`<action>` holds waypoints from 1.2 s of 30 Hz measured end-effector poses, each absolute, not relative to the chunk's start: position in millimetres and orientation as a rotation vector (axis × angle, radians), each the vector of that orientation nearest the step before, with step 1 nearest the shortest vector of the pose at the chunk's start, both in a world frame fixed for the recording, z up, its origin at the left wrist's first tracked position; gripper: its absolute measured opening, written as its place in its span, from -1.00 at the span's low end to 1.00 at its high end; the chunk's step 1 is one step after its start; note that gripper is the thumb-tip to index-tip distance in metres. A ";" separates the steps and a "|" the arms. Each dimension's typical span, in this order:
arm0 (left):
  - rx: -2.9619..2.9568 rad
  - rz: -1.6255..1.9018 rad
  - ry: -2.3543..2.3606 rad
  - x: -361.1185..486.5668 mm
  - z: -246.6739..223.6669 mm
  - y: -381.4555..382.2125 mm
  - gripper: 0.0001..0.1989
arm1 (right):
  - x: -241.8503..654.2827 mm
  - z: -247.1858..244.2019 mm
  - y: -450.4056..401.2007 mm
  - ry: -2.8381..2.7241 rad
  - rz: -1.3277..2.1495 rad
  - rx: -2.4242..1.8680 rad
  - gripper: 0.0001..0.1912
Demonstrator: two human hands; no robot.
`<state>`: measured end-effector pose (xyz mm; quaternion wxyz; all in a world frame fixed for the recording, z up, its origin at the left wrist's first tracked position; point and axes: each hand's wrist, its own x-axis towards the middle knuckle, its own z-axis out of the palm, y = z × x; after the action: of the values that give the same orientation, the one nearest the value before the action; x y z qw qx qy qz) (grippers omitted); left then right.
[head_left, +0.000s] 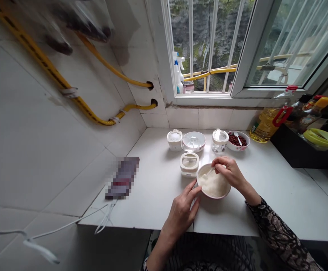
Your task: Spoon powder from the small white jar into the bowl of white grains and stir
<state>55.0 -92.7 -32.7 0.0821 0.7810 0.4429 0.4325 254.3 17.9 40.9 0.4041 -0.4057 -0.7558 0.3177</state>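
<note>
Kitchen corner, white tile all round, white desk [152, 192] under a barred window [209, 45], and all the action at one small white bowl [215, 197], pink-rimmed, full of white granules [213, 184], right at the front of the desk! Right hand [229, 174] directly over that bowl, fingers closed in a pinch on a small spoon [208, 172], tip down in the granules. Left hand [181, 212] open, just left of the bowl, fingertips [195, 187] against its rim, no full grip. Black lace sleeve [276, 229] on the right forearm, reaching in from the right of the bowl.

Just behind and left of the bowl, a cream jar with a clear lid [189, 164]. Farther behind the bowl, in a row along the wall: a second cream jar [175, 140], a clear-lidded dish [193, 141], a glass jar [219, 140], and a bowl of red beans [238, 142] holding a white spoon [238, 138]. Beyond those, to the right, a bottle of yellow cooking oil [267, 124] with a red handle. Well left of the bowl, a pixelated flat object [122, 178] trailing a white cable [104, 218], too blurred to tell more. Higher up the left wall, yellow hoses [107, 66].
</note>
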 end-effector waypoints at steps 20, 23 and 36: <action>2.345 1.296 1.302 54.0 -33.7 -92.9 -0.61 | 261.3 46.8 29.8 -1.297 1.337 -1.097 -0.87; 2.345 1.298 1.300 54.1 -33.4 -92.7 -0.62 | 261.0 47.6 29.5 -1.285 1.336 -1.101 -0.87; 2.334 1.291 1.305 54.5 -32.4 -93.0 -0.61 | 261.9 44.4 31.9 -1.271 1.333 -1.070 -0.87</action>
<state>54.5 -93.0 -32.4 0.0857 0.7831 0.4379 0.4332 261.9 31.9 44.4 0.4847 -0.4395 -0.5218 0.5474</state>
